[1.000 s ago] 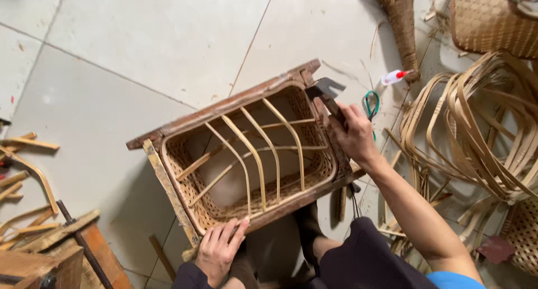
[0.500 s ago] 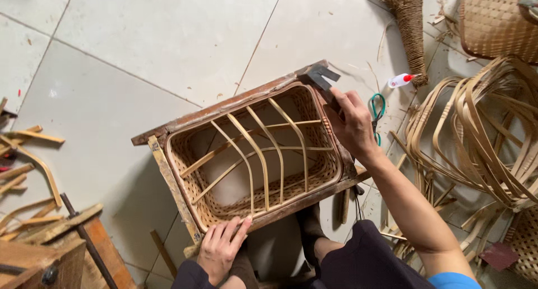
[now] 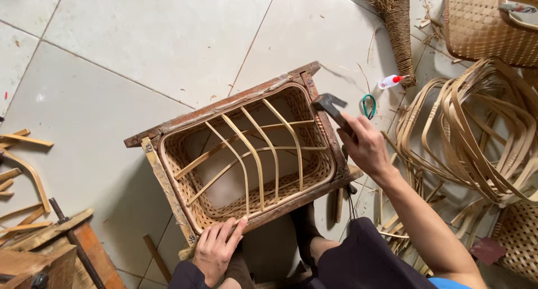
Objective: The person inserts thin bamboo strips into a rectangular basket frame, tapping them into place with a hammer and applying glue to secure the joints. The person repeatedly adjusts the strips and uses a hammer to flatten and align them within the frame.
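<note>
A rectangular woven bamboo basket (image 3: pixel 185 149) sits inside a rough wooden frame (image 3: pixel 224 104) on the tiled floor, with curved bamboo ribs (image 3: pixel 252 154) arching across its opening. My right hand (image 3: pixel 367 146) grips the handle of a small hammer (image 3: pixel 330 107) whose dark head hovers over the frame's right rail. Resting flat on the frame's near rail, my left hand (image 3: pixel 216 250) steadies it with the fingers spread.
Loose loops of bamboo strips (image 3: pixel 482 137) lie at the right. Finished woven baskets (image 3: pixel 482 25) stand at the top right and lower right. A small glue bottle (image 3: pixel 389 81), green-handled snips (image 3: pixel 368 105), a straw broom (image 3: pixel 398 20) and wood scraps (image 3: pixel 33 238) surround me.
My right hand has lifted the hammer and swung it along the frame's right rail, from near the far corner back toward the rail's middle. My left hand stays on the near rail.
</note>
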